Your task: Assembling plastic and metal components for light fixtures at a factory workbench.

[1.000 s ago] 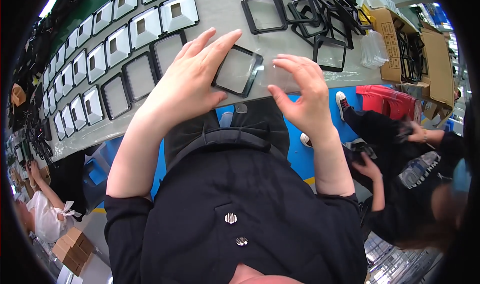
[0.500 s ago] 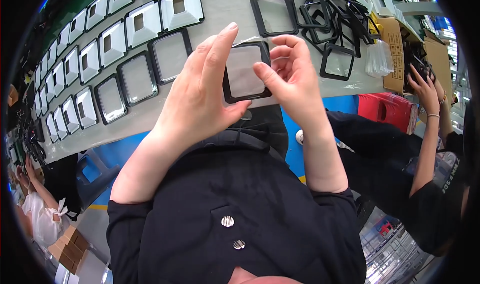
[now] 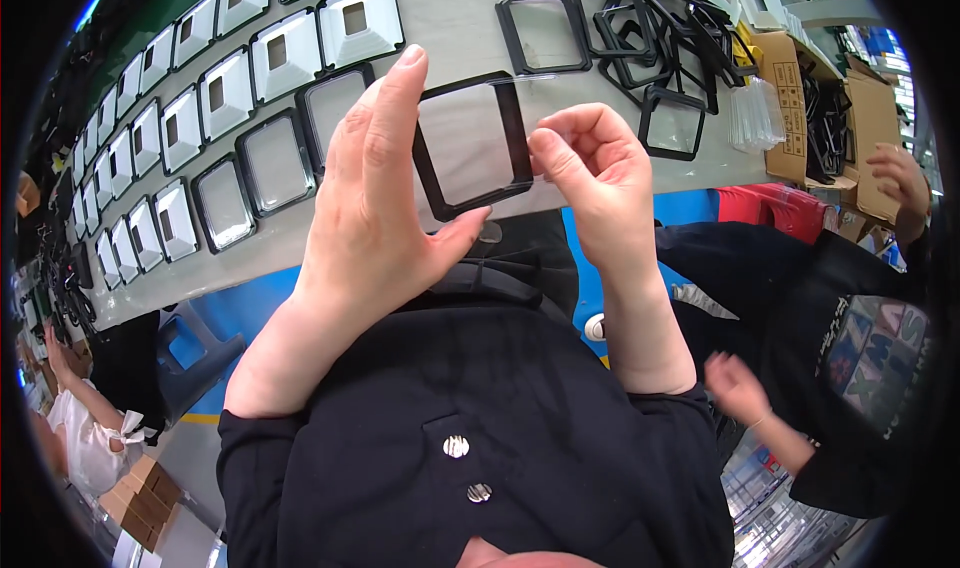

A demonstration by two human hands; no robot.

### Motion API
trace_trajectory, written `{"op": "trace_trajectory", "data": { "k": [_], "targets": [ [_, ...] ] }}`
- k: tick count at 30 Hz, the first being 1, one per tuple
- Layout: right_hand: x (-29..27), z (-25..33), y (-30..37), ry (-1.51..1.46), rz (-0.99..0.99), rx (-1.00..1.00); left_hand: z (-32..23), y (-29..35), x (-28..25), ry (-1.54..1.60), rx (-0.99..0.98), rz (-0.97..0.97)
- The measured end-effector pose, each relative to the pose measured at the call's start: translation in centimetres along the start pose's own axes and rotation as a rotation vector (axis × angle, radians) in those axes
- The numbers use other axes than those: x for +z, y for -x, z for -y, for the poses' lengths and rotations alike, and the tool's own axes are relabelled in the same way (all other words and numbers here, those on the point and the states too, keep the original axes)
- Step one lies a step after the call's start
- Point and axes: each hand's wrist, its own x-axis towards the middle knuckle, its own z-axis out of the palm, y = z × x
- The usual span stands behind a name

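Gripping a black square frame with its clear pane by opposite edges at upper centre, above the counter, the left hand and right hand hold something seemingly light, stiff, smudge-prone.

I see a black garment with sleeves pushed up near the elbows, leaving my forearms bare. Two small round silver buttons sit one below the other on the chest, beneath a dark collar band.
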Motion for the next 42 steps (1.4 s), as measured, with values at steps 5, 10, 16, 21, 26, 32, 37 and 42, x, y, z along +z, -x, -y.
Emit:
{"op": "trace_trajectory", "data": {
  "k": [5, 10, 16, 21, 26, 32, 37, 42],
  "targets": [
    [0.4, 0.8, 0.4, -0.080, -0.013, -0.055, 0.0, 0.0, -0.1, 0.001, -0.062, 0.029],
    [2.0, 0.8, 0.7, 0.366, -0.124, -0.405, -0.1, 0.6, -0.5, -0.092, -0.027, 0.031],
    [3.7, 1.3, 2.0, 1.052, -0.049, -0.664, -0.4, 1.7, 1.7, 0.051, -0.020, -0.121],
    [2.7, 0.7, 1.6, 1.006, 0.134, -0.689, -0.4, 1.9, 0.6, 0.108, -0.105, -0.024],
    [3.6, 0.5, 0.3, 0.442, 0.093, -0.197, 0.5, 2.9, -1.2, 0.093, -0.009, -0.127],
    [3.2, 1.7, 1.4, -0.208, 0.225, 0.145, -0.6, 2.7, -1.9, 0.111, -0.001, -0.007],
    [2.9, 1.5, 2.3, -0.187, 0.138, 0.097, -1.8, 1.9, -1.6, 0.094, 0.029, 0.004],
    [2.1, 1.0, 2.1, -0.192, 0.134, 0.092, -1.6, 1.7, -0.8, 0.075, 0.050, 0.013]
  ]
}}
